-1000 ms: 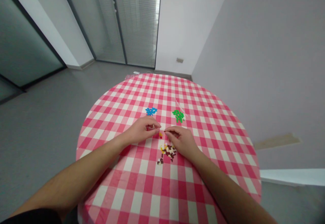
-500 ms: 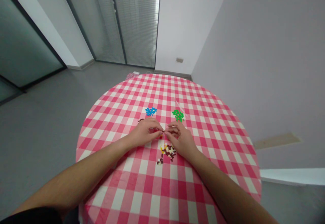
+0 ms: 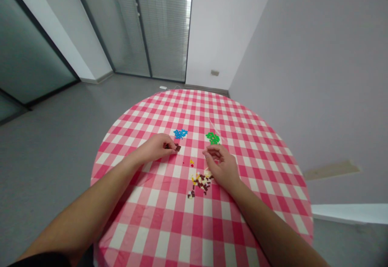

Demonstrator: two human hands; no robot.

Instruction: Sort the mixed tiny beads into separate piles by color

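My left hand [image 3: 157,146] is at the left of the table's middle, fingers bent down and thumb closed against them. A small flat dark brown piece [image 3: 178,148] shows at its fingertips, and more dark brown pieces lie partly hidden under the fingers. My right hand [image 3: 222,164] hovers with loosely curled fingers apart and nothing visible in them. Just below and left of it lies a mixed pile of small brown, cream and yellow pieces [image 3: 201,181]. Between the hands sit a few tiny yellow and red pieces [image 3: 192,163].
A heap of blue pieces [image 3: 180,133] lies beyond my left hand, and a heap of green pieces [image 3: 213,138] beyond my right. The round table wears a pink-and-white checked cloth [image 3: 169,218]. A wall [image 3: 318,77] stands to the right.
My left hand has moved away from my right hand, leftward to the dark brown pieces. My right hand has shifted slightly right and its pinch has loosened.
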